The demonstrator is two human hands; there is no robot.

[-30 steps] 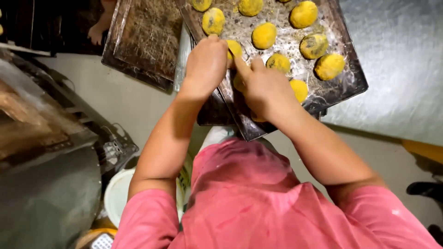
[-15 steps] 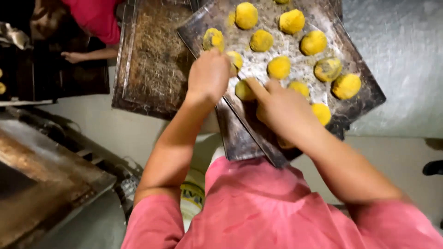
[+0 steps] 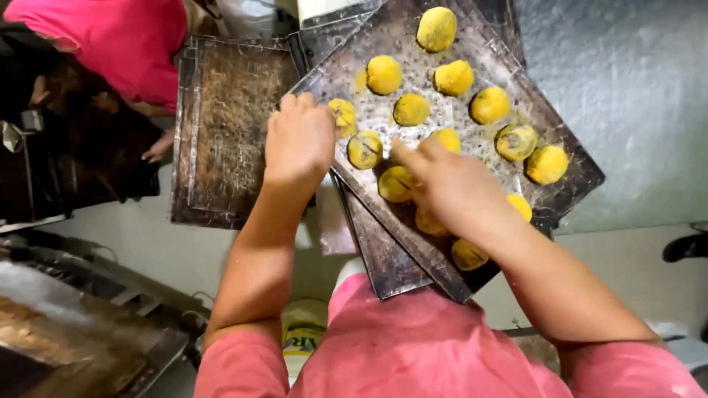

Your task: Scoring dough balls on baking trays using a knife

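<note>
Dough balls (image 3: 411, 109) on tray (image 3: 568, 140); left hand (image 3: 299, 140) and right hand (image 3: 450, 184) each pinching one.

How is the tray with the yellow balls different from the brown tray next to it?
The tray with yellow balls carries many yellow dough balls; the brown tray carries none. The first sits turned at an angle on other trays, under both hands; the brown one lies straight, untouched. The first looks grey and speckled, the other rusty brown. Both are flat, rectangular metal.

Pink short-sleeved shirt, bare forearms, no gloves.
</note>
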